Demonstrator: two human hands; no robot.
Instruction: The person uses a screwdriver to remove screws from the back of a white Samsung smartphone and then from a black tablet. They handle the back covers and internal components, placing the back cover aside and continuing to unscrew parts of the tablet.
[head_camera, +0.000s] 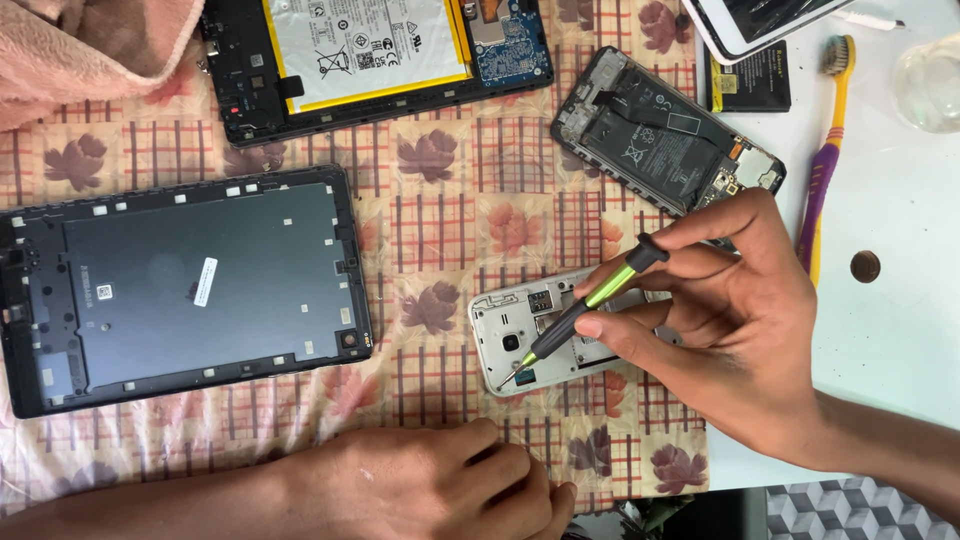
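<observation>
My right hand (735, 320) grips a green and black screwdriver (585, 305), its tip pressed near the lower left corner of an opened white phone (520, 335) that lies back-side up on a patterned cloth (440, 215). My left hand (430, 485) rests as a loose fist on the cloth just below the phone, holding nothing.
A dark tablet back cover (185, 285) lies at left. An opened tablet with a white battery (370, 55) sits at the top, an opened dark phone (665, 135) at upper right. A toothbrush (825, 150), a black battery (750, 85), a coin (865, 266) and a glass (928, 82) lie on the white table.
</observation>
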